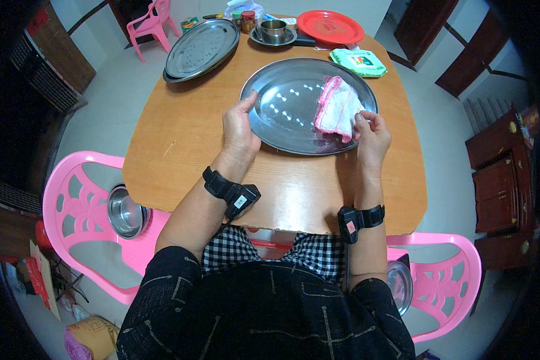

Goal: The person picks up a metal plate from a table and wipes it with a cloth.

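A large oval stainless steel tray [279, 108] is before me, over the wooden table. My left hand [242, 123] grips its left rim, with the thumb on top. A white cloth with a pink edge [339, 108] lies folded on the right part of the tray. My right hand [372, 130] pinches the cloth's right corner between thumb and fingers, close to the tray's right rim. Pinkish smears show on the metal under the cloth. Each wrist wears a black strap with a small device.
Stacked oval metal trays [202, 49], a metal cup [273, 30] on a small plate, a red round tray [330, 27] and a green wipes pack [359, 63] stand along the wooden table's [184, 148] far side. Pink chairs holding metal bowls [126, 211] flank me.
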`<action>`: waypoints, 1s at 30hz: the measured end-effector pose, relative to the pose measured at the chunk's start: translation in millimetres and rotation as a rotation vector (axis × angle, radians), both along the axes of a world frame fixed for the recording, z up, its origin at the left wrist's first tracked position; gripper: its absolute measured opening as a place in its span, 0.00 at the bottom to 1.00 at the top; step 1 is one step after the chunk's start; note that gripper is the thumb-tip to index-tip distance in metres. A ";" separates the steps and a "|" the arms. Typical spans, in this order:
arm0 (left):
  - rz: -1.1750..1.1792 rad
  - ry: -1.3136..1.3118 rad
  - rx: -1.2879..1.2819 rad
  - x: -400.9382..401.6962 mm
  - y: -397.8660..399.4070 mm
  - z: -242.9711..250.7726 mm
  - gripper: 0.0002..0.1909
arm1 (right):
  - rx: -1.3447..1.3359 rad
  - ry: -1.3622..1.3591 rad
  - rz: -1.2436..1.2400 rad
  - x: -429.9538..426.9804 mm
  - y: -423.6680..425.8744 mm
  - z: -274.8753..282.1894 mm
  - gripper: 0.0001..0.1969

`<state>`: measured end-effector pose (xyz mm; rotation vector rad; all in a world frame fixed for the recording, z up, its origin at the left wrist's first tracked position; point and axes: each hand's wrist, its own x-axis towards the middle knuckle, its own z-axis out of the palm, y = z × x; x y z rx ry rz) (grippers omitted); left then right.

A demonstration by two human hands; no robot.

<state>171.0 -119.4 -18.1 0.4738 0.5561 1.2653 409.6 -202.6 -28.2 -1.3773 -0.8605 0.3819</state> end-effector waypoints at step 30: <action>-0.074 -0.017 0.035 -1.9 6.1 -9.9 0.16 | -0.284 0.009 0.134 -6.9 -7.9 18.2 0.06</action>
